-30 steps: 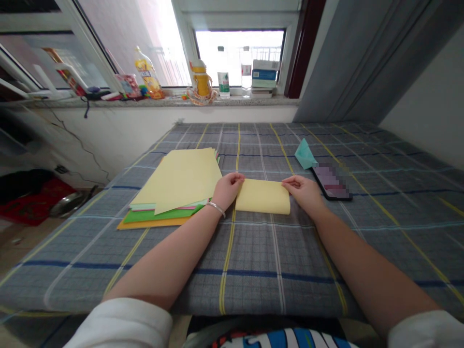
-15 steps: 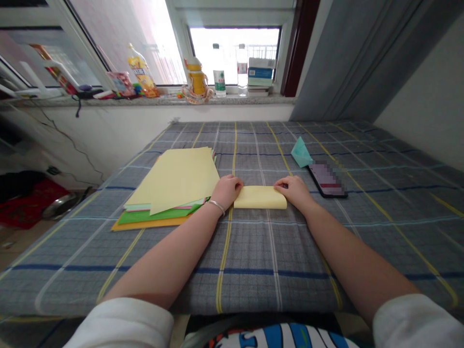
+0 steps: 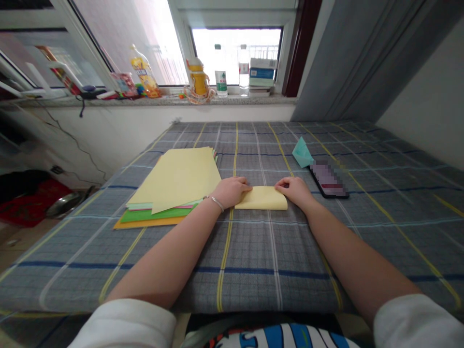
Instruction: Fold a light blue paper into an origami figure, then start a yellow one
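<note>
Yellow paper (image 3: 261, 198), edges under left hand (image 3: 232, 191), right hand (image 3: 295, 189)

coloured paper stack (image 3: 170, 179) | smartphone (image 3: 329, 180) | teal folded paper (image 3: 302, 152) | windowsill bottles (image 3: 221, 77) | checked bedsheet (image 3: 253, 285)

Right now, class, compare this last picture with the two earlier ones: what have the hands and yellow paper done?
The yellow paper strip has grown shallower, its far edge now nearer the person. The left hand slid rightward onto its left end; the right hand stays at its right end. The stack of coloured paper and the phone stayed put.
</note>
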Demonstrator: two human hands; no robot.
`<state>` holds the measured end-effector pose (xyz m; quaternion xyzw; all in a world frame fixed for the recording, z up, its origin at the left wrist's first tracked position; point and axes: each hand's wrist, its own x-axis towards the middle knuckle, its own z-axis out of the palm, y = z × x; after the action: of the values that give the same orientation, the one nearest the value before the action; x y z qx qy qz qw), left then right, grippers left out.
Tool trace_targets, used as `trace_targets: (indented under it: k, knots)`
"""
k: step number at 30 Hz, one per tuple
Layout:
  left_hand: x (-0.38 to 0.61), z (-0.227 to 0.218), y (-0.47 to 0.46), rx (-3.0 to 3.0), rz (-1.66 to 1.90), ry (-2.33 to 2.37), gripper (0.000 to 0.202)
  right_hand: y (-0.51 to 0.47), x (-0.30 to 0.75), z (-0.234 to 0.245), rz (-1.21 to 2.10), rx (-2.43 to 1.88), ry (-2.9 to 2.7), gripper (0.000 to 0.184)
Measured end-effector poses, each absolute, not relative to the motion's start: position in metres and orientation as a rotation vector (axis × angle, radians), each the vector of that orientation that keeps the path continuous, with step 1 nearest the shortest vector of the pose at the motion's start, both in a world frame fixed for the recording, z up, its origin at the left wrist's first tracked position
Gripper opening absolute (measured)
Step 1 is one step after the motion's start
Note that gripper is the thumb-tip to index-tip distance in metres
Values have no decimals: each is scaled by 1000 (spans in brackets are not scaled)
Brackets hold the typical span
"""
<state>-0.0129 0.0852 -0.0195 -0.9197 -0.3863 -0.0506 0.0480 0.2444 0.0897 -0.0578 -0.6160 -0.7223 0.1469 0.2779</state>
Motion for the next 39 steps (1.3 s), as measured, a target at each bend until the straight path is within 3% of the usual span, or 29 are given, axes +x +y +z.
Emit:
trace_targets:
  k: [8, 14, 22, 39]
  knots:
    - [1, -14, 62, -2713, -80, -1236, 40, 88, 232, -47, 466, -1250, -2323, 27]
    - [8, -23, 49, -2672, -145, -1290, 34, 73, 217, -37, 449, -1285, -2527, 33]
    - [11, -33, 43, -2645, -194, -1328, 35, 53, 200, -33, 93, -1383, -2587, 50]
    - [0, -44, 49, -2779, 27, -1443, 77, 53, 197, -49, 214, -1566, -2635, 103]
